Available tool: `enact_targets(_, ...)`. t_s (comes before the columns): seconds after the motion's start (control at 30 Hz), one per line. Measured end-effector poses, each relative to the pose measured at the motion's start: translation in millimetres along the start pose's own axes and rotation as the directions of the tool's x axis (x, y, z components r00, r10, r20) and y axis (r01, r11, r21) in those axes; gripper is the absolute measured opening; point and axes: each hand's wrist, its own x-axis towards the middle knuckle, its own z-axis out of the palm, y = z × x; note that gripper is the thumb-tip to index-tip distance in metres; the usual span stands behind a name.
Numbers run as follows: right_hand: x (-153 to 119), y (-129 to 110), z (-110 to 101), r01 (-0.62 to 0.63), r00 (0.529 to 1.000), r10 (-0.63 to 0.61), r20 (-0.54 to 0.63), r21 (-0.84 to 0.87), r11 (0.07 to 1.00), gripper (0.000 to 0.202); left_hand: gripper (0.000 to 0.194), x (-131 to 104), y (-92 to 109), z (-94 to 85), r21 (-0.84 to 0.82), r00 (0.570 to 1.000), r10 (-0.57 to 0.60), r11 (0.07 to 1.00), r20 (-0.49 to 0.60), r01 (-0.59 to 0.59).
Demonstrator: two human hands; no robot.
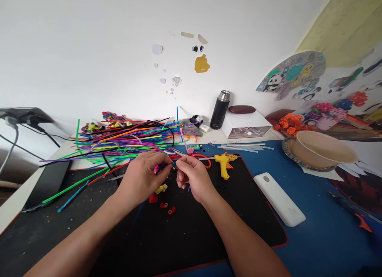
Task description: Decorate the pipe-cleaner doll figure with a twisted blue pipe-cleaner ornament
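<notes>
My left hand [146,171] is closed, its fingers pinching a small colourful pipe-cleaner piece [156,169], of which bits of pink and blue show. Thumb and forefinger of my right hand [193,175] press together right beside it, near the left fingertips. What the right fingertips hold, if anything, is too small to tell. Beneath the hands, on the black mat [191,237], lie a yellow fuzzy piece [161,188], a red piece [153,198] and two small red curled pieces [172,210]. Scissors with orange handles [207,161] lie just behind my right hand, partly covered.
A pile of colourful pipe cleaners [131,139] spreads along the back left. A yellow glue gun [224,165], glue sticks [244,146] and a white power bank [279,199] lie to the right. Farther back stand a black flask [220,112], a white box [246,123] and a beige bowl [325,149].
</notes>
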Motion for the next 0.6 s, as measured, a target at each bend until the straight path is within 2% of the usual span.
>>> enact_targets(0.23,2.3,1.1,-2.5,0.048,0.999,-0.049,-0.017,-0.063,0.997,0.032,0.026,0.5,-3.9,-3.9,-0.153,0.979,-0.157,0.972,0.129,0.177)
enact_targets(0.4,1.7,5.0,-2.3,0.101,0.995,-0.1,0.011,-0.15,0.984,0.035,0.02,2.6,-0.9,-4.5,-0.117,0.983,-0.133,0.982,0.123,0.148)
enact_targets(0.6,0.6,5.1,-1.3,0.076,0.997,-0.077,0.002,-0.166,0.983,0.032,0.019,1.1,-2.6,-0.8,-0.009,0.995,-0.056,0.998,0.086,0.057)
